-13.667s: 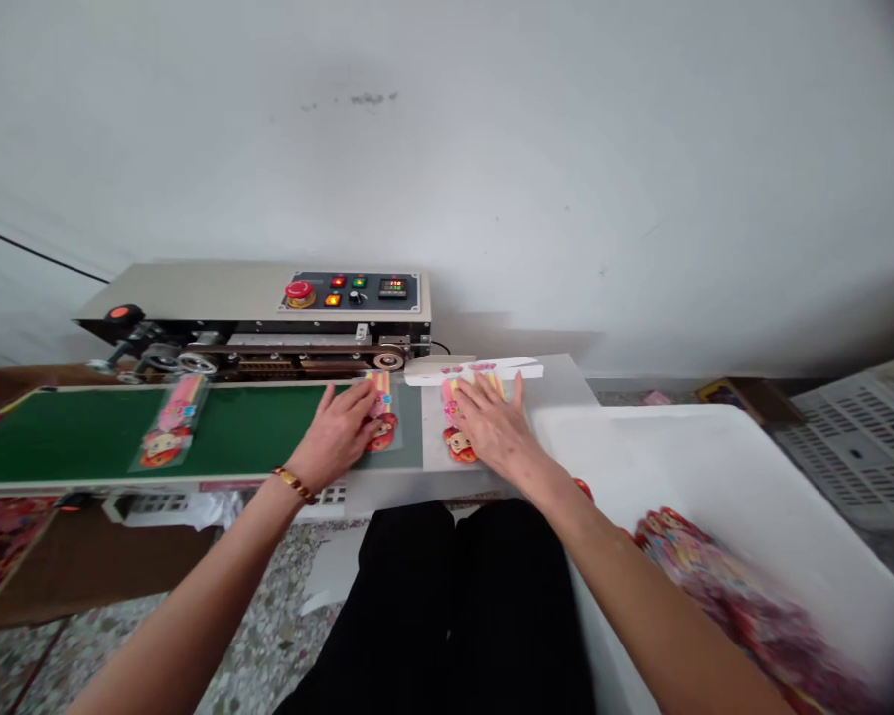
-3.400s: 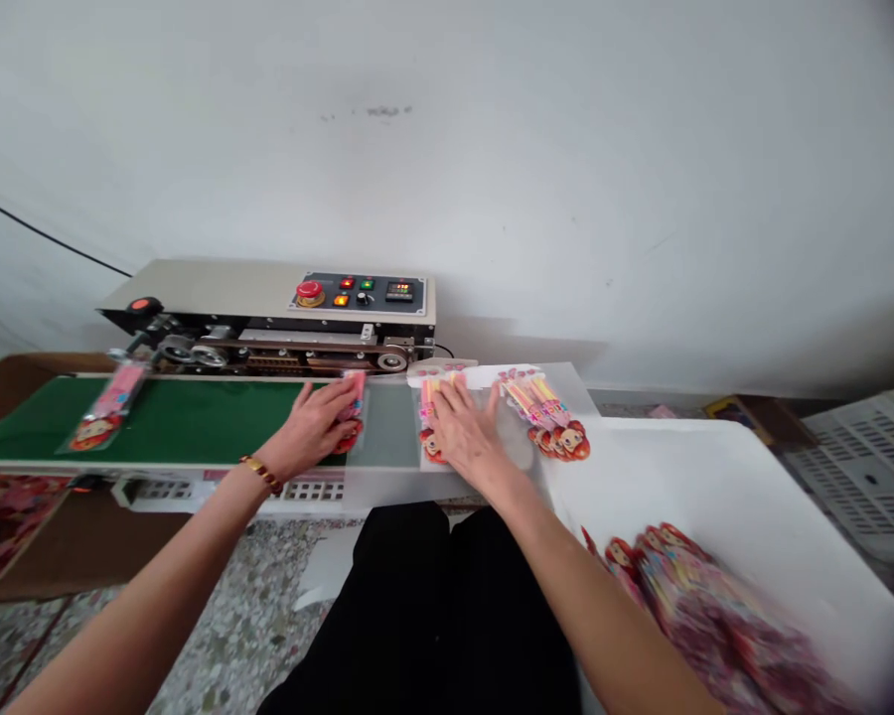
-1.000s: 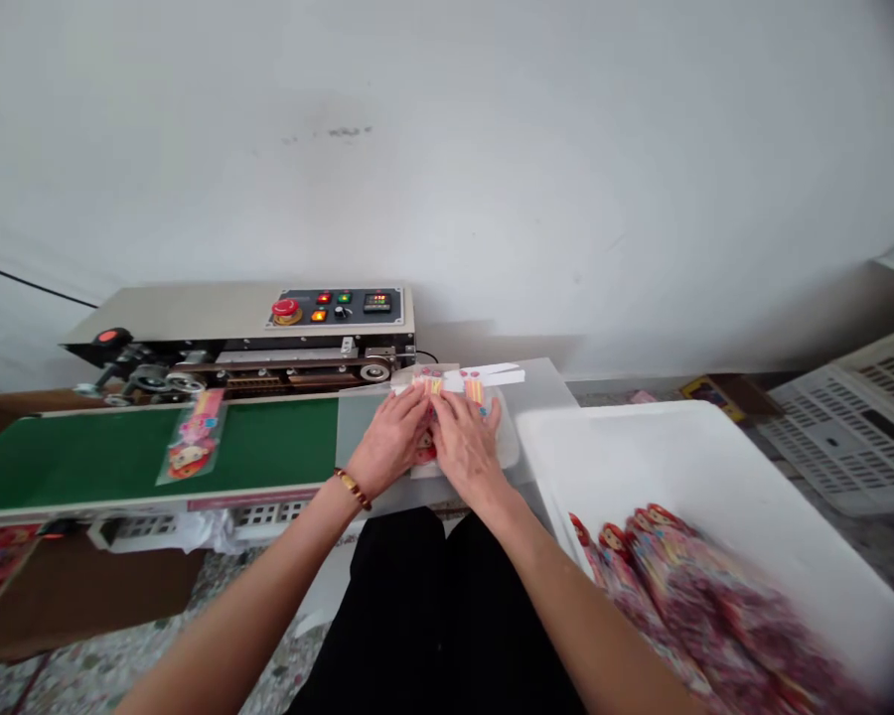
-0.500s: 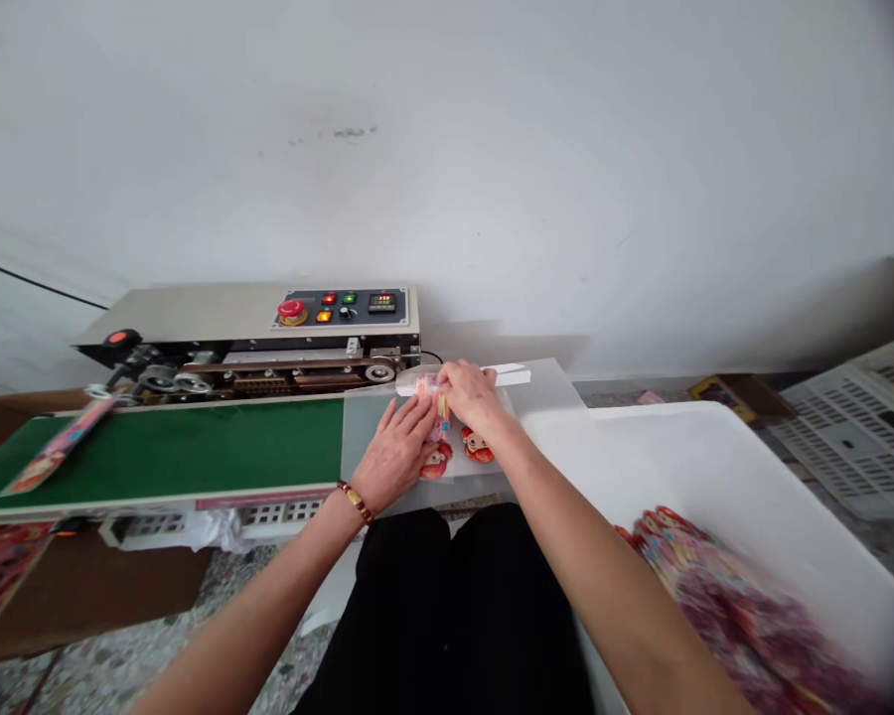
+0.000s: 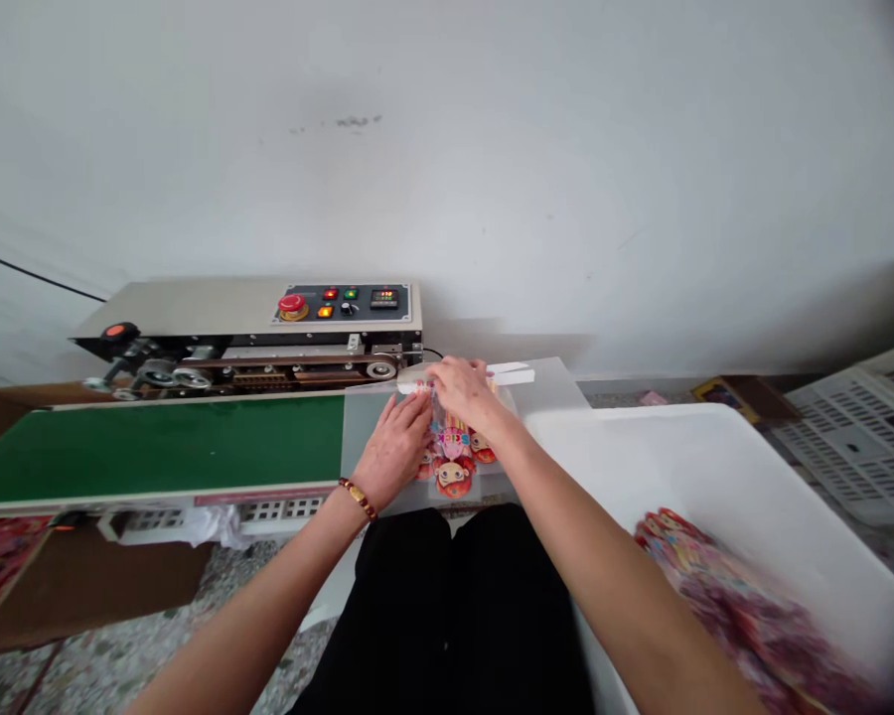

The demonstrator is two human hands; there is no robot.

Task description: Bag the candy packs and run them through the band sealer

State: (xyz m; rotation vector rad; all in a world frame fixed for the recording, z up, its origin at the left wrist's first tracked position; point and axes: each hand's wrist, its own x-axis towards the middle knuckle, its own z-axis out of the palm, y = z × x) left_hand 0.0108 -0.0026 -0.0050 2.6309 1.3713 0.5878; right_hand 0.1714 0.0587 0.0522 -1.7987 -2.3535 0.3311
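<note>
Several printed plastic packets (image 5: pixel 454 475) with a red-haired cartoon head and the word "Stick" lie on a translucent sheet at the right end of the green conveyor belt (image 5: pixel 194 447). My left hand (image 5: pixel 396 439) rests on the left side of these packets, its fingers stretched out. Above the middle packet, my right hand (image 5: pixel 462 389) has its fingers curled down around the packet's top end. That end is largely hidden under the hand. White strips (image 5: pixel 513 374) lie just right of my right hand.
A sealing machine (image 5: pixel 268 338) with a red stop knob and lit buttons stands behind the belt. At right, a white tub (image 5: pixel 603 447) holds a heap of similar packets (image 5: pixel 715 576). A cardboard box (image 5: pixel 119 596) is at lower left, a grey crate (image 5: pixel 856 427) at far right.
The packet at the belt's left end has gone out of sight. A packet with a whole cartoon head now shows between my hands, and my right hand has shifted slightly left.
</note>
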